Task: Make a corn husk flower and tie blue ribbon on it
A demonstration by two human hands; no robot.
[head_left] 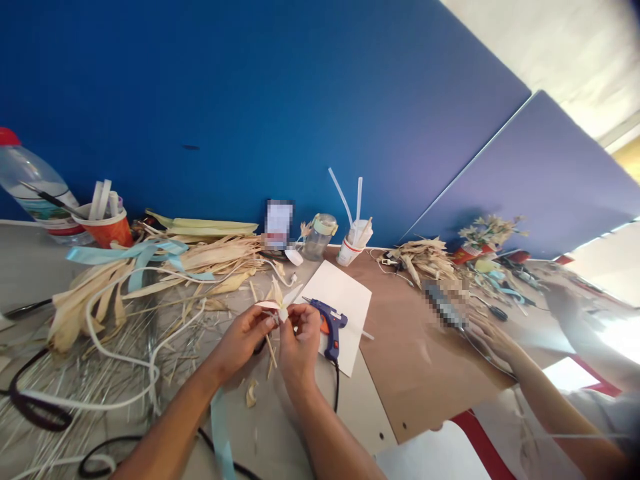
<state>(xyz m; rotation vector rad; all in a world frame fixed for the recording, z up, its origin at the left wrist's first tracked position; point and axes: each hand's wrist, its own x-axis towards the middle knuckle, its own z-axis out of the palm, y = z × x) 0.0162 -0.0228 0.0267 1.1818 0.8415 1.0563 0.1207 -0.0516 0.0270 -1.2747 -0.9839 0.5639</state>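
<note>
A small pale flower made of dried husk strips (278, 295) stands up between my two hands at the middle of the table. Its base is pinched by my left hand (250, 333) from one side and my right hand (299, 337) from the other, with the fingers of both hands closed. A thin stick (271, 351) shows beneath the fingers; whether it joins the flower I cannot tell. Just right of my right hand, a blue glue gun (331, 323) with an orange trigger lies on a white sheet (353, 300).
Dried corn husks (215, 257) tied with light blue ribbon (145, 253), a white cable (95, 333) and thin wires cover the left. A red cup (107, 230), a bottle (40, 187), a glass jar (320, 240) and a white cup (351, 250) line the blue partition. Another person's hand (487, 337) holds a phone.
</note>
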